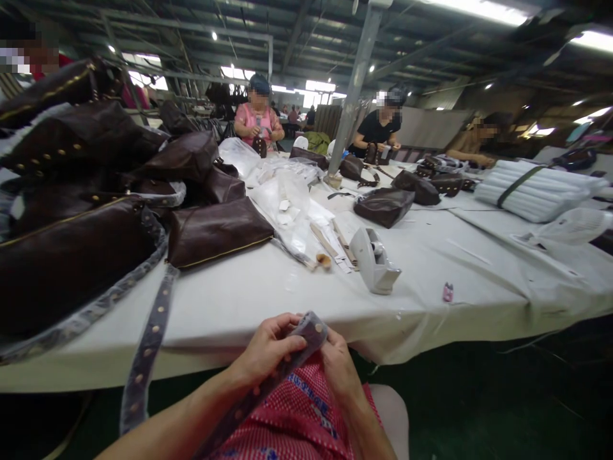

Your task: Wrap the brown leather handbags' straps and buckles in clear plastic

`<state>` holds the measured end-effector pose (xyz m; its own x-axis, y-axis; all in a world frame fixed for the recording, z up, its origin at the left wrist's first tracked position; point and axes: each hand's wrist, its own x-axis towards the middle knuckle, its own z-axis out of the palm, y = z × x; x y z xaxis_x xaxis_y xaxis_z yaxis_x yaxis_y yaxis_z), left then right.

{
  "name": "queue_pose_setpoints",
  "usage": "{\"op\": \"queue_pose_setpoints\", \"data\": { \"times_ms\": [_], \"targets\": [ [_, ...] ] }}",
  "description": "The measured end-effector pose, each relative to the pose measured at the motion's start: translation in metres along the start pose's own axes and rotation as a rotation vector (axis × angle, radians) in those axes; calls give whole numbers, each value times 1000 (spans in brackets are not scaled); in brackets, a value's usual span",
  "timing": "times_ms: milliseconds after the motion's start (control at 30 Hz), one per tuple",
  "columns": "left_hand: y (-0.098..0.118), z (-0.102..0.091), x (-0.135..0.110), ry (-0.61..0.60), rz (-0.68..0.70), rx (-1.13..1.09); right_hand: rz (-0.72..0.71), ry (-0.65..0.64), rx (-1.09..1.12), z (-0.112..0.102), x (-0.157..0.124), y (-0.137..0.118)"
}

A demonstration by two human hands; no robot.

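My left hand [268, 348] and my right hand [338, 361] are both closed on the end of a studded bag strap wrapped in clear film [306, 332], held over my lap in front of the table edge. The strap runs down past my left forearm. Another wrapped strap [146, 348] hangs from a dark brown leather bag [62, 262] on the table to my left. A second brown bag [215, 230] lies flat just beyond it.
A white-covered table [268, 294] holds a pile of brown bags [96, 147] at left, plastic bags [287, 198], a tape dispenser [373, 259], a small pink object [447, 292] and a white bundle [531, 188]. Three people work at the far side.
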<state>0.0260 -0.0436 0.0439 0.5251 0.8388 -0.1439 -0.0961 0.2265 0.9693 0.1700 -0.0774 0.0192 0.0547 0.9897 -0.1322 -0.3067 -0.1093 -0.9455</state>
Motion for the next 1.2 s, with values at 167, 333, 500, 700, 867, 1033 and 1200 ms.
{"op": "queue_pose_setpoints", "data": {
  "times_ms": [167,333,500,700,867,1033,1200],
  "targets": [
    [-5,-1,2,40,-189,-294,-255,41,-449,-6,-1,-7],
    [-7,-5,10,25,-347,-479,-444,1,-863,-11,-16,-10],
    [-3,-9,16,-27,-451,-539,-985,236,-1195,-36,-28,-7],
    [1,-2,15,-177,-485,-594,-1270,10,-1352,-50,-18,-21],
    [2,-2,23,-190,-478,-574,-1304,-72,-1421,-48,-5,-31],
    [8,-5,33,-175,-446,-497,-1287,-1,-1378,-57,10,-31],
    [36,-2,34,-247,-443,-383,-1208,206,-1321,-55,20,-23]
  ]
}}
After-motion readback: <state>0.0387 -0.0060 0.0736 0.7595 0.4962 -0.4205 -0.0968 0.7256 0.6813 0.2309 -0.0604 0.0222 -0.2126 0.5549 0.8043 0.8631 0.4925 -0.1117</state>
